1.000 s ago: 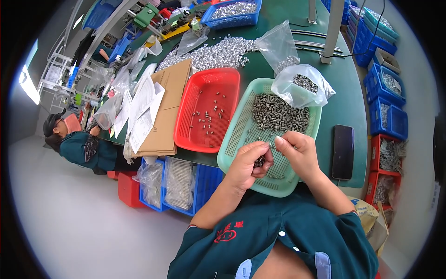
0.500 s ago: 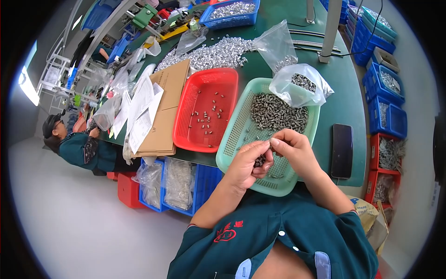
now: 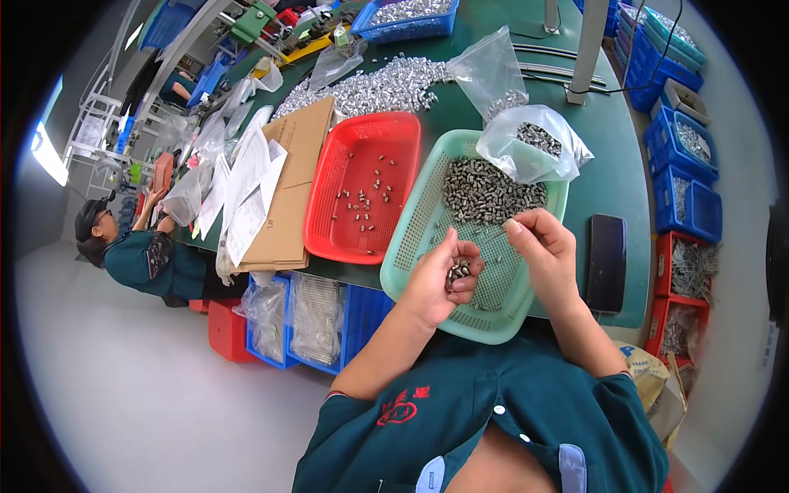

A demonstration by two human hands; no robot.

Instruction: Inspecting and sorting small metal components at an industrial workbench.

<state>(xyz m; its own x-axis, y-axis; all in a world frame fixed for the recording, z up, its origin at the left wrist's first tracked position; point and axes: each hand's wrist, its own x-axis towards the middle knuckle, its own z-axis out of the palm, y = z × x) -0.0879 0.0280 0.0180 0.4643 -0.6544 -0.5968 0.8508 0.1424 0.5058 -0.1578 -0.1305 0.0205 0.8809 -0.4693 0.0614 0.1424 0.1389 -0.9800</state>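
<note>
Loosen those curled fingers and parts (image 3: 458,269) could slip from your left hand (image 3: 433,283), which cups them above the green basket (image 3: 503,287). Your right hand (image 3: 546,253) brings thumb and forefinger together; whether they grip anything, I cannot tell. The pile (image 3: 491,193) lies in the basket, just beyond both hands.

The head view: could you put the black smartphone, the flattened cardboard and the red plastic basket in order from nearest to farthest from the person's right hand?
From the right hand:
1. Black smartphone, just to its right on the table.
2. Red plastic basket, off to its left.
3. Flattened cardboard, farther left, beyond the basket.
</note>
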